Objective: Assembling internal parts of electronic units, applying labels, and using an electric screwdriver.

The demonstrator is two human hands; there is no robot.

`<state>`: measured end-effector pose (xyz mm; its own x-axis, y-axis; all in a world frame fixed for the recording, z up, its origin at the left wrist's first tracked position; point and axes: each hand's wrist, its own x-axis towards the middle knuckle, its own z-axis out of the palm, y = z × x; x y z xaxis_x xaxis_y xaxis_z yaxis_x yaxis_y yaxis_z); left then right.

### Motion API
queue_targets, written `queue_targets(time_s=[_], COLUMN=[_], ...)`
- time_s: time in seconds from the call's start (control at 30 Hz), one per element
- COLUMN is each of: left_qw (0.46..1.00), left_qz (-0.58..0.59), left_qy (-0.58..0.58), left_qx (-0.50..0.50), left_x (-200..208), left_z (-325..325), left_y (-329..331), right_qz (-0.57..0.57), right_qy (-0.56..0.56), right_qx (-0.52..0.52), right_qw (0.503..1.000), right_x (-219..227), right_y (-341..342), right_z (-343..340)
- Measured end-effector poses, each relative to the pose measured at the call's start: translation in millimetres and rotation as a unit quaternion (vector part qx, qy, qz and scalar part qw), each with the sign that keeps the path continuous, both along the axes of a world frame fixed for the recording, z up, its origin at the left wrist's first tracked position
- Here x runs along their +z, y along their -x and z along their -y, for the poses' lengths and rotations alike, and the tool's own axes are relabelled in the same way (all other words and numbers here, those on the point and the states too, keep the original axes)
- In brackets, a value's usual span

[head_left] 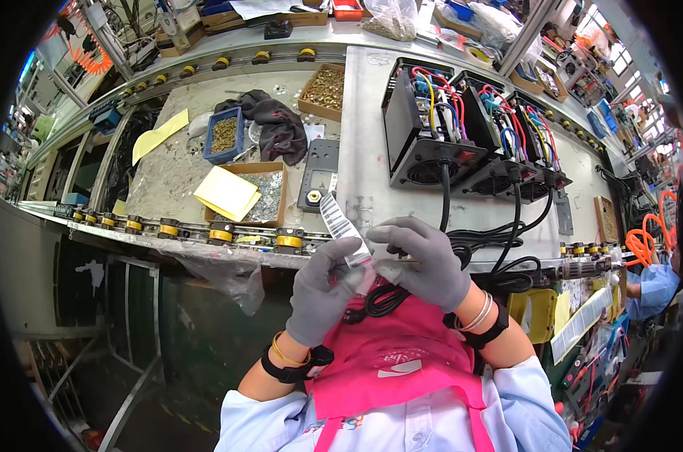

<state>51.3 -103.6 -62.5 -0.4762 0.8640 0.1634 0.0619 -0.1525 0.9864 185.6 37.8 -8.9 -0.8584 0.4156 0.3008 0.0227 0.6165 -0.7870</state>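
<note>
In the head view, a pale board [362,128] is seen laid on the workbench [172,181], whose near edge is lined with rollers [289,240]. 3 black units [403,124] are stood on the board toward its far edge, and a black cable [444,197] is led from the left unit to the near edge. Metal posts and stocked shelving are noted beyond the far edge.

A white printed strip [340,228] is held above the board's near-left corner. Its long axis is slanted, the upper end pointed away and leftward, the lower end toward the body. It is pinched between thumb and fingers by the left hand [316,292]. The right hand [432,265] is half curled beside the lower end; whether anything is gripped cannot be told.

Exposed board surface is observed between strip and left unit; the workbench's near edge is bordered on the left by a cardboard tray [283,197].
</note>
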Motion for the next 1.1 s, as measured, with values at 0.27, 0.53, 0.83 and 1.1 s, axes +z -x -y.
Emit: queue_targets(time_s=[0.27,0.53,0.83,1.1], left_qw=[0.995,0.997,0.997,0.991], left_qz=[-0.088,-0.051,0.055,0.069], left_qy=[0.022,0.057,0.032,-0.064], left_qx=[0.031,0.032,0.035,0.094], left_x=[13.7,3.6,4.2,49.0], left_z=[-6.1,-11.5,-8.5,17.6], left_y=[-7.8,-8.2,11.3,35.8], right_qz=[0.04,0.026,-0.029,-0.011], right_qy=[-0.141,-0.435,-0.428,-0.424], right_qx=[0.035,0.005,-0.058,-0.302], right_qw=[0.989,0.9,0.902,0.854], right_x=[-3.0,-3.3,-2.3,1.1], right_y=[1.6,0.5,-3.7,10.8], right_z=[-7.1,-0.1,-20.9,-79.2])
